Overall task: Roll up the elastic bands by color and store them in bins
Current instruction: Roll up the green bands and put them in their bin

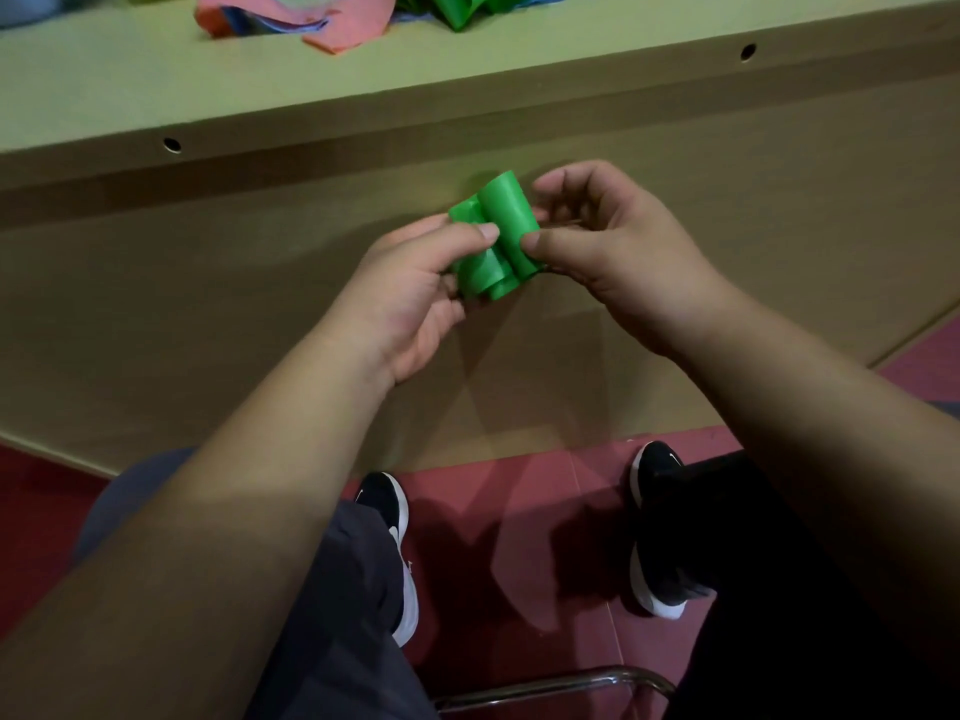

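**Grip.** Both hands pinched one green elastic band (pixel 506 223). It was held in the air in front of the pale wooden counter's face, below its top edge and above the person's knees.
- Left hand (pixel 415 288): thumb on the near face of the looser left coil, fingers curled behind it.
- Right hand (pixel 608 257): thumb and forefinger pressed on the tighter right coil. The other fingers were curled, and what they touched could not be made out.

**Item.** Green band, partly rolled. Two coils lay side by side and touching, their axes running away from the person. The left coil was slack with a loose flap, and the right one was firm.

**Stock on the counter top** (pixel 311 96), at the far edge of view, all unrolled and well apart from the hands:
- pink bands (pixel 343 31)
- a blue band (pixel 293 23) tangled among the pink
- more loose green band (pixel 462 10)

**Bins.** None in view.

**Below.** Black-and-white trainers (pixel 392 517) on a red floor (pixel 519 511), and a chrome chair rail (pixel 561 685).

**Step in hand (judged).** Rolling the green band. The task looked to be at an early stage, given the unrolled heap on the counter.

**Next move (judged).** It would call for winding the slack coil onto the firm one under steady thumb pressure, since the springy strip looked apt to uncoil. After that a bin would have to be found somewhere outside the view.
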The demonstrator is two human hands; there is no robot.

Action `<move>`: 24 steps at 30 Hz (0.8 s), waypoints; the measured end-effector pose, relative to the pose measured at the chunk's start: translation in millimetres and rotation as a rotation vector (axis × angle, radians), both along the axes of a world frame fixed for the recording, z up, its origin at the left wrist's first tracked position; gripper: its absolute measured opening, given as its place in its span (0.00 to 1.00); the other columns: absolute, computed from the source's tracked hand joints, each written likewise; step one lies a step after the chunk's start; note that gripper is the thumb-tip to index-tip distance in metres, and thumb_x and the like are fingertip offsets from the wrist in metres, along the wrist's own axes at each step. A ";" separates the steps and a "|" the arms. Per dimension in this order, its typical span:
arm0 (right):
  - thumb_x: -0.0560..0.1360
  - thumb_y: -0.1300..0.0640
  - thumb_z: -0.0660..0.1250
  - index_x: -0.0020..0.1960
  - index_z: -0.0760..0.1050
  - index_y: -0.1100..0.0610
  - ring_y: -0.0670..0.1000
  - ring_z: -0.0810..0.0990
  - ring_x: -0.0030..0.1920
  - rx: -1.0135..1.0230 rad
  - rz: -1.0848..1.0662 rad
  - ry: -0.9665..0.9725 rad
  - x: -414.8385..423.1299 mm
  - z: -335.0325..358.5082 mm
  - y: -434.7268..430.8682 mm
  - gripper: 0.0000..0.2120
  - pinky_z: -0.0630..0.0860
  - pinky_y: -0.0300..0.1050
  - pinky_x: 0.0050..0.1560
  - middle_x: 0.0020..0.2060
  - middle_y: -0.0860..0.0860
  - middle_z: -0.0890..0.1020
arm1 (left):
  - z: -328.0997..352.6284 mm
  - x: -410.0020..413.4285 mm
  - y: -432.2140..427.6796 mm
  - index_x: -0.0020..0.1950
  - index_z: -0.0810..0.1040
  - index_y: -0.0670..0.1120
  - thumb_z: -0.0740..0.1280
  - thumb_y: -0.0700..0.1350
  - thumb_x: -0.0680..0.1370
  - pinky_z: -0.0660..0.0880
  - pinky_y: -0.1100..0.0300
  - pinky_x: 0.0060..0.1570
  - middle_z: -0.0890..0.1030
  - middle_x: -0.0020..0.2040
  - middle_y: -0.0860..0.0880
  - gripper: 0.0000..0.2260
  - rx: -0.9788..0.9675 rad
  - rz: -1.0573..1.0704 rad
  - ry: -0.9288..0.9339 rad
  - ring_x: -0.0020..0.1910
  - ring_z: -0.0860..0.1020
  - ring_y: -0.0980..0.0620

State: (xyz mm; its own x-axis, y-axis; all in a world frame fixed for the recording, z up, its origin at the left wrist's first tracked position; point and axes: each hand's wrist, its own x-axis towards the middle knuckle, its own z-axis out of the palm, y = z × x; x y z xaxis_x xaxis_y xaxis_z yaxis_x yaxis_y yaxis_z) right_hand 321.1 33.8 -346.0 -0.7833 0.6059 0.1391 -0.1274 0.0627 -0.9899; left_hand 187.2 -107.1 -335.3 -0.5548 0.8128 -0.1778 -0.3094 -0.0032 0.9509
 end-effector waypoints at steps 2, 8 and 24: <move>0.69 0.62 0.75 0.66 0.76 0.62 0.50 0.85 0.55 0.007 0.020 -0.037 -1.3 -1.0 0.5 0.26 0.82 0.46 0.59 0.55 0.58 0.85 | 0.0 1.5 -0.3 0.68 0.79 0.36 0.70 0.36 0.80 0.81 0.48 0.57 0.86 0.58 0.38 0.17 -0.009 0.024 0.024 0.54 0.85 0.43; 0.71 0.62 0.81 0.63 0.79 0.58 0.51 0.84 0.52 0.100 -0.033 -0.095 0.2 -4.1 0.0 0.22 0.82 0.57 0.65 0.58 0.60 0.86 | -2.5 5.1 1.2 0.67 0.80 0.41 0.75 0.38 0.78 0.81 0.53 0.50 0.86 0.57 0.39 0.18 -0.033 0.076 0.096 0.48 0.86 0.47; 0.73 0.68 0.79 0.61 0.75 0.57 0.50 0.80 0.48 0.093 -0.050 -0.065 -0.3 0.2 -2.0 0.21 0.82 0.48 0.58 0.53 0.56 0.80 | 0.5 -1.8 -2.5 0.61 0.82 0.46 0.74 0.38 0.79 0.82 0.56 0.48 0.86 0.59 0.40 0.12 -0.017 0.035 0.134 0.53 0.86 0.47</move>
State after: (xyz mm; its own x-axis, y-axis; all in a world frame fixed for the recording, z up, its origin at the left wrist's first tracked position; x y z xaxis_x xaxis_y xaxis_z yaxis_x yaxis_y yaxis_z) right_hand 320.8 31.8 -345.8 -0.7615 0.6313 0.1467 -0.0574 0.1597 -0.9855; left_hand 185.3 -109.6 -334.8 -0.6028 0.7898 -0.1136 -0.1796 0.0044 0.9837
